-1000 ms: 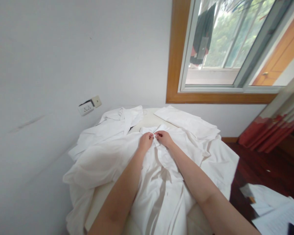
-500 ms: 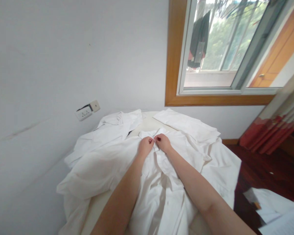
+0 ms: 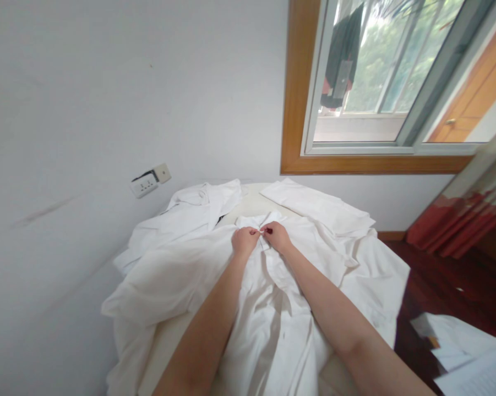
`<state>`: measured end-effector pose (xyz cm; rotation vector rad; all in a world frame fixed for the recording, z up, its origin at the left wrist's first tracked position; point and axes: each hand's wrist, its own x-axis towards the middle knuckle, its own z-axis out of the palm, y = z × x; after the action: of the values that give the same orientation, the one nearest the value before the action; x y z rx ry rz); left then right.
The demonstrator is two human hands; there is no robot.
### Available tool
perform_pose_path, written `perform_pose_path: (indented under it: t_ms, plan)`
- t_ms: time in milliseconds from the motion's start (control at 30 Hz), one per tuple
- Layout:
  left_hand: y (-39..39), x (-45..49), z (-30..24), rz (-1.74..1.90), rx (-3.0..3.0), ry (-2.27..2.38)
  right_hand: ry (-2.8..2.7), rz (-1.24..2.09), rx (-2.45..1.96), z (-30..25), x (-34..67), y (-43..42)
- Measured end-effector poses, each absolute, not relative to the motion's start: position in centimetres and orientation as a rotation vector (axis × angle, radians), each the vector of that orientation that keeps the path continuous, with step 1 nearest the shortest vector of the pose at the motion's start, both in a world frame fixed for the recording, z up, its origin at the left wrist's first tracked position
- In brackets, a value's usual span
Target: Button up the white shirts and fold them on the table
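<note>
At the far left, a wall socket (image 3: 143, 186) sits on the pale wall, and just right of it a heap of white cloth (image 3: 181, 212) lies at the back of the cream surface (image 3: 254, 195). A puffed fold of the white garment (image 3: 254, 313) spreads below that heap and runs in to my left hand (image 3: 244, 240), whose thumb and fingers are pinched closed on the cloth near the garment's far end. The garment lies on the surface in front of me, its wrinkled length running toward me between my forearms. My right hand (image 3: 277, 237) pinches the same spot, its fingertips meeting those of my left; what small part lies between them is too hidden to tell. Beyond it rests a folded white cloth (image 3: 317, 206), below the wood-framed window (image 3: 380, 71). Furthest right are white papers (image 3: 470, 357) and a red-and-cream curtain (image 3: 462, 214).
</note>
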<state>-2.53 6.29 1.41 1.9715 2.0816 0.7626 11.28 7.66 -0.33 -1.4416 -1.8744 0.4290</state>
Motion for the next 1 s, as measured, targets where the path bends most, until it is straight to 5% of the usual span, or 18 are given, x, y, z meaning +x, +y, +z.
perform_pose_path:
  t_ms: [1000]
  plan:
    - [6.6,-2.7,1.9,0.599,1.926,2.063,-1.942,0.498,-1.554,0.6,11.8,7.7]
